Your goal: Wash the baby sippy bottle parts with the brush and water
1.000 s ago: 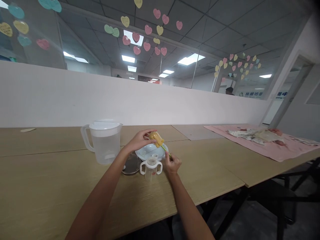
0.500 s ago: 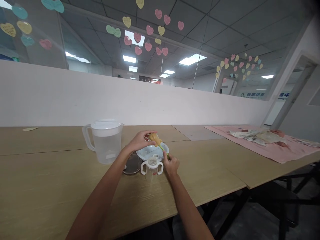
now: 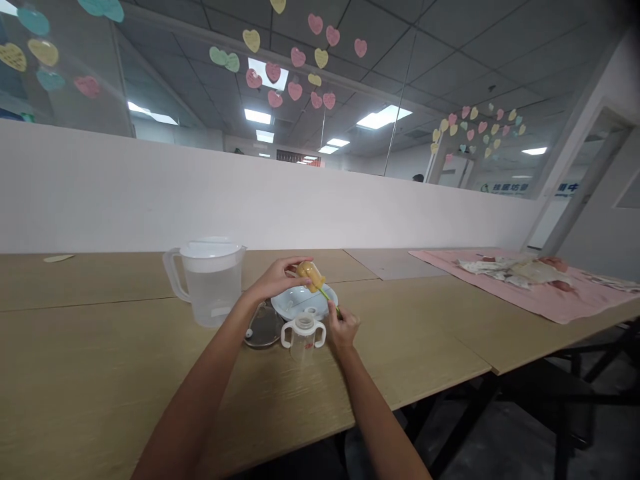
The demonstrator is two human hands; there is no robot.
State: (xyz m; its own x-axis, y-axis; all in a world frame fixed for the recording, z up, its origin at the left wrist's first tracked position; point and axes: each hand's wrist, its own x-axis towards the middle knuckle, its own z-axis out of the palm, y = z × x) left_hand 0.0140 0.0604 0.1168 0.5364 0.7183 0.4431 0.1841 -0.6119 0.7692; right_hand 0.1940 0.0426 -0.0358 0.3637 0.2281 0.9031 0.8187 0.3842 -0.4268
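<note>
Yellow piece point(image 3: 310, 275) tilts above the bowl point(image 3: 294, 305) rim; tabletop point(image 3: 400, 327) spreads rightward.

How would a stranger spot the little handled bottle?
On the wooden table, find the big translucent pitcher. To its right, in front of the pale blue dish, stands the small clear bottle. Unlike the one-handled pitcher, it has two white handles, one on each side.

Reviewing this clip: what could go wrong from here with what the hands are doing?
The yellow piece sits in the fingers of the left hand; it might slip if the right hand pushes the green stick too hard.

The two-handled bottle stands close by the right hand, so a sideways swing could perhaps tip it.
</note>
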